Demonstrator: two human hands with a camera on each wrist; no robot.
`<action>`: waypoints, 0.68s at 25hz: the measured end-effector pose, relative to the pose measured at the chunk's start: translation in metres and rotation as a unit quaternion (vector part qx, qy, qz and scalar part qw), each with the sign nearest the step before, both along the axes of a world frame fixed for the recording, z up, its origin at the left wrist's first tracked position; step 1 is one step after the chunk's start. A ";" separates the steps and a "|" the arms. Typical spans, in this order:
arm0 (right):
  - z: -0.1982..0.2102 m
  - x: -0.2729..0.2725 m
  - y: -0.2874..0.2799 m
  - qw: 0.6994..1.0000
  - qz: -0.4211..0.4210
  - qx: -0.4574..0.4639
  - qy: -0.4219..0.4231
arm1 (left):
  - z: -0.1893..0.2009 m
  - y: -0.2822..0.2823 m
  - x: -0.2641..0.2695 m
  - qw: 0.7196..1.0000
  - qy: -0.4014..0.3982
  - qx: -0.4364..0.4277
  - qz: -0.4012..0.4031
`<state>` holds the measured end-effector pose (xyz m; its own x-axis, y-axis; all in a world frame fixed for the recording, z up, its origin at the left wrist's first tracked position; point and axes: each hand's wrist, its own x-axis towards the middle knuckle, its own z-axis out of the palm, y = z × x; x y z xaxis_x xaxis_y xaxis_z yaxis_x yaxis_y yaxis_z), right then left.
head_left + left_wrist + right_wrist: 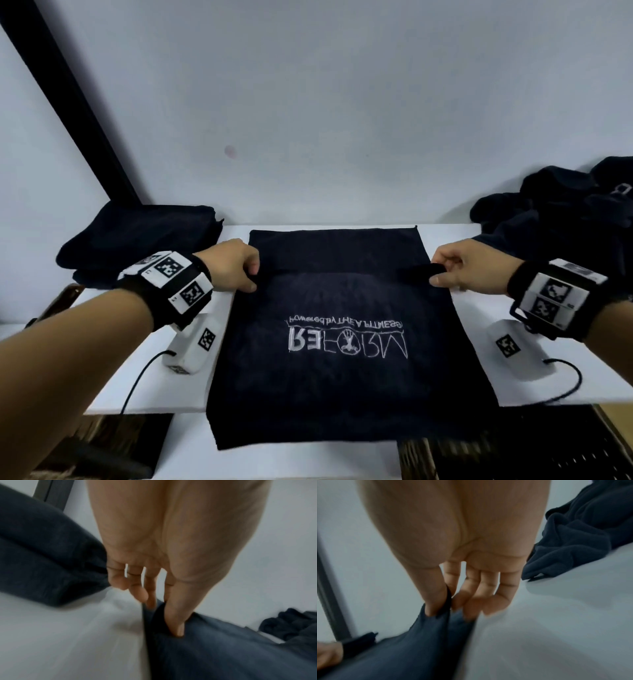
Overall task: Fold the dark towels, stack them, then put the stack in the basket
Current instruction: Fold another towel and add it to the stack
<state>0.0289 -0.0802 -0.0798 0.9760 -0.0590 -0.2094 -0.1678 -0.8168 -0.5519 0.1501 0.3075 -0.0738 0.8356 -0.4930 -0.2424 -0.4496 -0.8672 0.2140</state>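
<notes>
Centrally, a dark towel (342, 329) with white lettering lies flat on the white table (479, 349), its near end overhanging; the left hand (233, 265) and right hand (469, 267) each pinch a side edge. Uneven lifting would likely skew the fold; folded towels (137, 236) sit left, an unfolded heap (565, 212) right; no basket is visible.

Spread towel (342, 394): very dark navy, near black, plain weave, white stitched lettering and small white round emblem across middle. Folded towel stack (137, 236) far left: same dark navy, unmarked. Crumpled towel pile (561, 219) far right: dark navy, bit of white stitching showing. Tabletop (534, 380): plain white. Wall (342, 102): pale grey-white, small pinkish smudge. Wrist bands (178, 284): black, white tiles with black square-code patterns.
</notes>
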 end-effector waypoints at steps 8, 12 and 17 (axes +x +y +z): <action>0.057 0.020 -0.012 0.966 -0.045 0.252 -0.033 | 0.072 0.022 0.034 0.970 0.053 -0.222 0.082; 0.011 0.093 -0.016 0.976 -0.116 0.186 -0.002 | 0.026 -0.013 0.091 0.984 0.020 -0.119 0.134; -0.020 0.123 -0.022 0.978 -0.146 0.149 0.032 | -0.026 -0.023 0.111 0.968 -0.024 -0.139 0.206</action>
<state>0.1523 -0.1024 -0.0999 0.9108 -0.2601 -0.3206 -0.4123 -0.5341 -0.7380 0.2611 0.2845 -0.0996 0.9823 -0.1562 -0.1033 -0.0935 -0.8870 0.4522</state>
